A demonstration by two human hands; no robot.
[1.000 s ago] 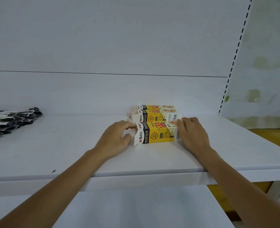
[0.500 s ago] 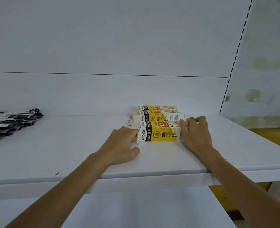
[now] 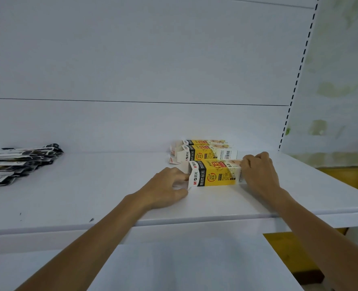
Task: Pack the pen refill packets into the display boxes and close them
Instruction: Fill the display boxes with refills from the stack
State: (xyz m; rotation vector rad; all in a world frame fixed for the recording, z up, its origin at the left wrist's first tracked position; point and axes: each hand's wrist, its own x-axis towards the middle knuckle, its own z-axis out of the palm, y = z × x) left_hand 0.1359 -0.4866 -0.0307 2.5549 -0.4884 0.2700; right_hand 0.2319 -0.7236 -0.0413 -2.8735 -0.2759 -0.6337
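On a white shelf (image 3: 89,198), the nearest display box (image 3: 214,174) is seen laid on its side between two bare hands, its long axis running left to right. The left hand (image 3: 165,187) is set at the box's open left end, where white flaps stand out. Its fingers are curled in against them, though whether a flap is actually pinched cannot be told. The right hand (image 3: 260,174) is wrapped round the opposite end, fingers hooked over the top. The open mouth thus lies directly before the left fingertips, and that hand is judged better placed to fold the flaps shut. Just behind, two further display boxes (image 3: 207,154) are lined up parallel, flaps also open to the left. The refill packets (image 3: 20,162) are heaped well apart at far left. Half a second earlier the left hand was spread flatter on the shelf, while the right was at the same end.
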